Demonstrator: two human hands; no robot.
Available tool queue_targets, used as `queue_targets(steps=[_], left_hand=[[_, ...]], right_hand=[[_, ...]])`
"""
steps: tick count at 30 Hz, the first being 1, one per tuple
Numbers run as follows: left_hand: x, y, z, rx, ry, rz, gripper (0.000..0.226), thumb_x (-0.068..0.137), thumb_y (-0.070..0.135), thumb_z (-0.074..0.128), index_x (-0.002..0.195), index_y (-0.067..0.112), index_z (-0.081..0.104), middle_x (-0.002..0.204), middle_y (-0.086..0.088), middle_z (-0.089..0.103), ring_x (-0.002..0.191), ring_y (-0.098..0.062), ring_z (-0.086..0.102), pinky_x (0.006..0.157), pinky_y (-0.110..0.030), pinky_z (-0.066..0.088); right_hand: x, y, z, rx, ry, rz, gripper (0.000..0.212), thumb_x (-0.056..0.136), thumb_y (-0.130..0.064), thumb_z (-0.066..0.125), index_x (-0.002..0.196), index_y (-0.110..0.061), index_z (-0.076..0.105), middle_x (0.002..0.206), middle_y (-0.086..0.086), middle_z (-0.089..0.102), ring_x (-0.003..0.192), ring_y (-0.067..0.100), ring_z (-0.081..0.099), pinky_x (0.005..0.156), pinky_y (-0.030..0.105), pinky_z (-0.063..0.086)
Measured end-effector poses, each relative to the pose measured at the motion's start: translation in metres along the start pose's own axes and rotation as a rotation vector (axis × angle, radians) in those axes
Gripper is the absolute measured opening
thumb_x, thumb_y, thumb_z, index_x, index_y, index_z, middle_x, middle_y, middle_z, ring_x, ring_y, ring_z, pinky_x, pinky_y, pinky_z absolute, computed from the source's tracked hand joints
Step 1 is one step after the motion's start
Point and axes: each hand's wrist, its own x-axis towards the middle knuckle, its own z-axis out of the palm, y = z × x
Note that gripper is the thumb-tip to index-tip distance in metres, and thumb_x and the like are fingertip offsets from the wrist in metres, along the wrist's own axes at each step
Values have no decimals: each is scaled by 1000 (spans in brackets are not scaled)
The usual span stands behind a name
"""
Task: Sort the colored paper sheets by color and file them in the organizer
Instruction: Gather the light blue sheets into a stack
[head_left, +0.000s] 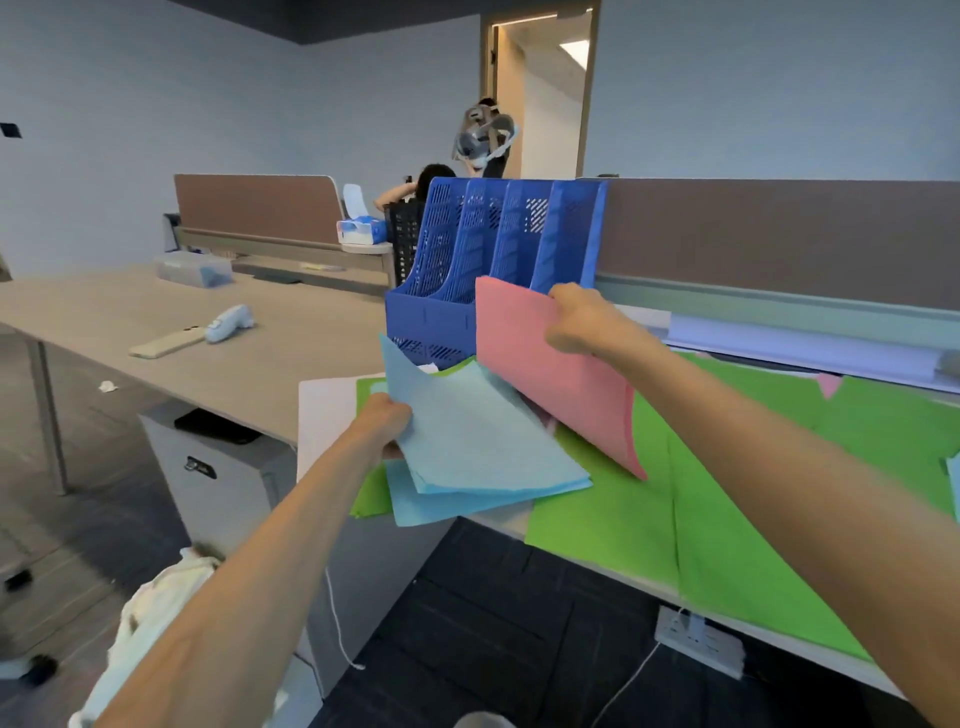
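Observation:
A blue slotted file organizer (457, 270) stands on the desk against the partition, its slots looking empty. My right hand (582, 322) grips the top edge of a pink sheet stack (550, 374), held upright just in front of the organizer's right slots. My left hand (384, 421) holds a fanned stack of light blue sheets (478, 441) by its left edge, above the desk's near corner. Green sheets (753, 493) lie spread over the desk under and to the right of both stacks. A small pink scrap (829, 385) shows among the green.
A brown partition (779, 234) backs the desk, with a pale blue roll (800, 348) along its base. To the left is another desk (156, 332) with a phone and a white device. A drawer cabinet (218, 467) stands below. Two people are behind the organizer.

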Motion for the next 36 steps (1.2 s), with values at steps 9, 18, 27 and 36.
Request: queue_targets(steps=[9,18,27,36], left_hand=[[-1,7,-5,53,-15,24,28,95,-1,36,113,6,55,104,-13,62,91,-29,60,78,-38,52],[11,-4,12,60,-92,-19,21,92,-1,44,110,0,56,97,-16,62,74,-24,59,64,-30,51],[13,-10,4,170,-42,-54,11,88,0,50,85,11,48,62,-8,47,52,-19,43,39,-16,32],[19,-8,0,295,54,-74,42,88,11,64,119,1,38,76,-11,46,54,-21,44,32,-18,34]], right_hand=[[-23,-20,2,-37,40,-84,42,84,-3,43,125,-9,42,124,17,48,114,38,49,80,40,41],[-56,-61,54,-136,-299,-204,39,91,-18,48,128,-9,41,124,12,51,110,31,51,76,32,38],[-49,-68,107,-221,-357,-146,29,89,-24,46,117,-16,52,105,5,55,94,24,54,74,30,37],[-38,-61,115,-256,-410,-88,38,93,-33,38,125,-16,50,103,4,52,93,24,50,77,29,37]])
